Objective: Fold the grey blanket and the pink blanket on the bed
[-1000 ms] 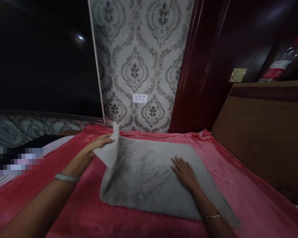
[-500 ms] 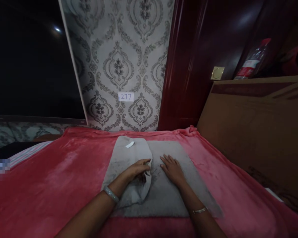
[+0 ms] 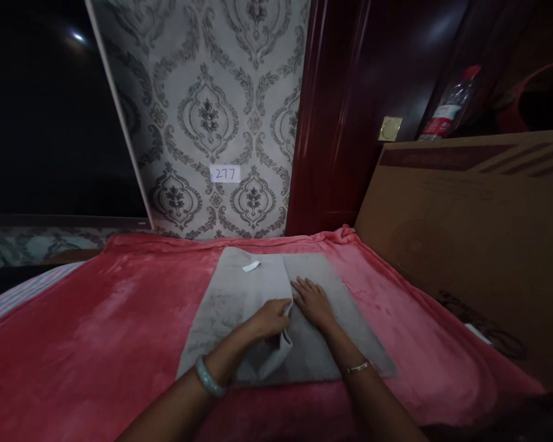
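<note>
A grey plush cloth (image 3: 313,362) lies on the pink blanket, its left part folded over toward the middle. The folded flap (image 3: 262,285) shows a paler strip and a small white tag (image 3: 251,266). My left hand (image 3: 271,318), with a bangle at its wrist, is closed on the flap's right edge, which bulges and curls below the fingers. To its right, my right hand (image 3: 314,303) rests flat on the single layer of the cloth, fingers stretched out and empty. The left fingertips are partly hidden by the hand and the fabric.
Pink blanket (image 3: 120,331) spreads around the cloth. A large cardboard box (image 3: 470,245) stands along the right side, with a plastic bottle (image 3: 447,110) behind its top edge. Patterned wallpaper is at the back, and a dark screen (image 3: 50,123) at the left.
My left hand has drawn the flap's edge to the right, nearer my right hand, and the flap lies flatter and wider. My right hand stays flat on the cloth. The view has shifted slightly.
</note>
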Available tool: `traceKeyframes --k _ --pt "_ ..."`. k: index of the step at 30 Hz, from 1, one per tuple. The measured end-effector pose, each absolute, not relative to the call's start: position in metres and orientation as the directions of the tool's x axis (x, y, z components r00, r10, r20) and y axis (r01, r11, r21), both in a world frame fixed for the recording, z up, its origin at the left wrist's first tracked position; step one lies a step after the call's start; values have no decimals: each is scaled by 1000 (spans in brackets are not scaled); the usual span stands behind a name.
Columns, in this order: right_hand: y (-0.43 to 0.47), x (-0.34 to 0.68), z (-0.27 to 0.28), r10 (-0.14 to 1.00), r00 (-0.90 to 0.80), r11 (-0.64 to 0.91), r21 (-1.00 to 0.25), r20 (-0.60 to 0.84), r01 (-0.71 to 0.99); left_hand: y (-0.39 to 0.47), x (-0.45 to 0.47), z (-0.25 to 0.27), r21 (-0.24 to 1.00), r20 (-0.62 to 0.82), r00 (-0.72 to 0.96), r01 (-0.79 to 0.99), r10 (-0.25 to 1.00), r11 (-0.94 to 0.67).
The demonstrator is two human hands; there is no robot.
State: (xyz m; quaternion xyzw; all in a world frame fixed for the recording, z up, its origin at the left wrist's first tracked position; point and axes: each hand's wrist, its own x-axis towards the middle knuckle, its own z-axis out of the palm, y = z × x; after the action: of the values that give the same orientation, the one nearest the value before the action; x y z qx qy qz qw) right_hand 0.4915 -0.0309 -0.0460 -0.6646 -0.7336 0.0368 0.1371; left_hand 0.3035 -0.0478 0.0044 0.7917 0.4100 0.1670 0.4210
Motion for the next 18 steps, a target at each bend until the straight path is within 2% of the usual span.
traceKeyframes --k 3,8,13,18 --pt "-31 492 -47 985 -78 112 -228 152 967 -62 312 -3 676 -91 630 608 771 -417" --pt "-29 494 -48 984 -79 117 -246 160 962 -95 294 -2 608 -15 698 575 716 -547" --pt "-19 484 -42 994 29 12 -374 105 927 -135 256 -24 418 155 770 517 619 -747" --pt "-4 462 -35 979 137 -46 -492 150 869 -142 252 -51 198 234 747 591 623 -782"
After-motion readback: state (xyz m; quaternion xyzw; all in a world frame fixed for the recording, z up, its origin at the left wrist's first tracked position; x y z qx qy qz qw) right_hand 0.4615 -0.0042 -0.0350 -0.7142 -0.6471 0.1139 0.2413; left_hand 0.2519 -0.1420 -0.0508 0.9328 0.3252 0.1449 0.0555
